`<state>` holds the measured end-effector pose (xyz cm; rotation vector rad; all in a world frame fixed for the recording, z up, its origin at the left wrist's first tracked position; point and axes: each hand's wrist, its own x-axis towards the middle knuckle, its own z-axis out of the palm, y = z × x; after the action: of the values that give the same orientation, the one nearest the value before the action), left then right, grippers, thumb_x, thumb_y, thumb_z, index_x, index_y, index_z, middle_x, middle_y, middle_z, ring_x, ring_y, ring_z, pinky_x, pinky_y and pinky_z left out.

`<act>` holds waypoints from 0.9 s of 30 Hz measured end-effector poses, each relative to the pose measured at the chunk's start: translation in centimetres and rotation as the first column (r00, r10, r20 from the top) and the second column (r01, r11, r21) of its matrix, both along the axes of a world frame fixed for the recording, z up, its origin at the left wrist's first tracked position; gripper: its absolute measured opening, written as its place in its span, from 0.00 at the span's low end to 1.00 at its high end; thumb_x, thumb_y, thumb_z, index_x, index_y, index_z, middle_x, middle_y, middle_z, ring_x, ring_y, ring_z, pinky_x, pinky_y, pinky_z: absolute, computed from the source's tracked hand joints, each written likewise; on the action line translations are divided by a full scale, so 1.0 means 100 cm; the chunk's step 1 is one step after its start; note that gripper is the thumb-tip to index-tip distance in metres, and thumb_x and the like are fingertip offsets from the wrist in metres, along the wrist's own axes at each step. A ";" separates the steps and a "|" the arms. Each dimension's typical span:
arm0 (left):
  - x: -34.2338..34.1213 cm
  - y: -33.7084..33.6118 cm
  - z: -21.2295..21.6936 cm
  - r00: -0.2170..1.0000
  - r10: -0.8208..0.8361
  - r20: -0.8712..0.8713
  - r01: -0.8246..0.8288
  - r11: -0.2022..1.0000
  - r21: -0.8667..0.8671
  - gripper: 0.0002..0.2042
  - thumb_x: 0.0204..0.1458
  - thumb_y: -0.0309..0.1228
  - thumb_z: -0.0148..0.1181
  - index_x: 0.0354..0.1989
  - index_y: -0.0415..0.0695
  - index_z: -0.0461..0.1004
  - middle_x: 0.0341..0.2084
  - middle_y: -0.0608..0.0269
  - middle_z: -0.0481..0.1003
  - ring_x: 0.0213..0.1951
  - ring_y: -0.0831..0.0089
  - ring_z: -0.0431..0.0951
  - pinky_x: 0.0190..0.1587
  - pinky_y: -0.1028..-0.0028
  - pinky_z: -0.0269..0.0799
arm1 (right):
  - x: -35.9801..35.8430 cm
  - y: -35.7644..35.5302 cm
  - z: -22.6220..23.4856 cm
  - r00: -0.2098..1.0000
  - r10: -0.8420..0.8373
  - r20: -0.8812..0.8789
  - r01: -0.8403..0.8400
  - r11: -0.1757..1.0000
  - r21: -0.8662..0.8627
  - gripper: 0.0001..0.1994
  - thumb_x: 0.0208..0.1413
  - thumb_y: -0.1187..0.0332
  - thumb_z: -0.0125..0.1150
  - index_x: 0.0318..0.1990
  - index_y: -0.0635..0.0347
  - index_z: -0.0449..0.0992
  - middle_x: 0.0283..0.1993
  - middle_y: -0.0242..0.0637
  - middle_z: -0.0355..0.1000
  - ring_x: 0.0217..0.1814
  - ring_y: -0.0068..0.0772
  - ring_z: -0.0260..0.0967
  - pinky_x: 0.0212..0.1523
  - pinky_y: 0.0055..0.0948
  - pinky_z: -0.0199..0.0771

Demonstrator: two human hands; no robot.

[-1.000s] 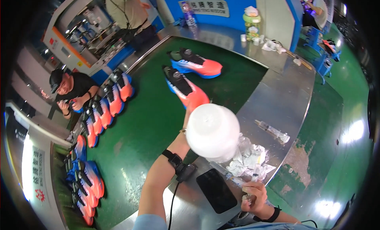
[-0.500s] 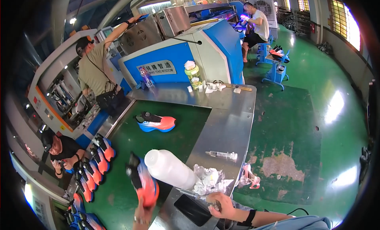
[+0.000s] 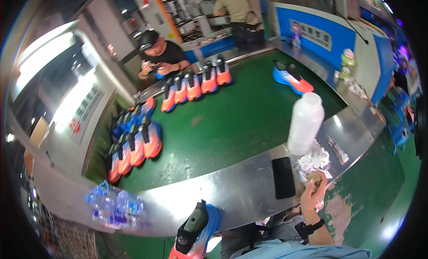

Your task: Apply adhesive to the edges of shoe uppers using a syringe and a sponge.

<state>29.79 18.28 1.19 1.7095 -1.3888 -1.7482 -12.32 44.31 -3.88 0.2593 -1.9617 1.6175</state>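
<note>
My right hand (image 3: pixel 313 191) is closed on a small brown wad (image 3: pixel 315 178) at the steel counter's (image 3: pixel 232 192) right edge; the sneaker (image 3: pixel 195 231) sits unhandled at the near edge, left hand unseen.

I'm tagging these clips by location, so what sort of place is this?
Most likely a shoe factory line: rows of orange and blue sneakers on a green conveyor belt, steel worktop, machines behind.

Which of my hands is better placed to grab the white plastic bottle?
Right, probably: the right hand rests on the metal counter near the white plastic bottle. The left hand isn't visible.
</note>
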 end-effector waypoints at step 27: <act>-0.258 -0.062 0.093 0.407 -0.881 -0.241 -0.018 0.256 -0.967 0.19 0.41 0.29 0.64 0.41 0.34 0.71 0.37 0.50 0.74 0.39 0.62 0.75 0.44 0.69 0.70 | 0.056 -0.044 0.141 0.419 0.891 -0.174 -0.848 0.315 -0.427 0.32 0.57 0.38 0.35 0.44 0.63 0.63 0.29 0.47 0.65 0.18 0.38 0.66 0.17 0.31 0.70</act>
<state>4.01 12.13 10.51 -0.2849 -1.9028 -1.1718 -6.68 39.94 10.22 1.2720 -1.3982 2.7644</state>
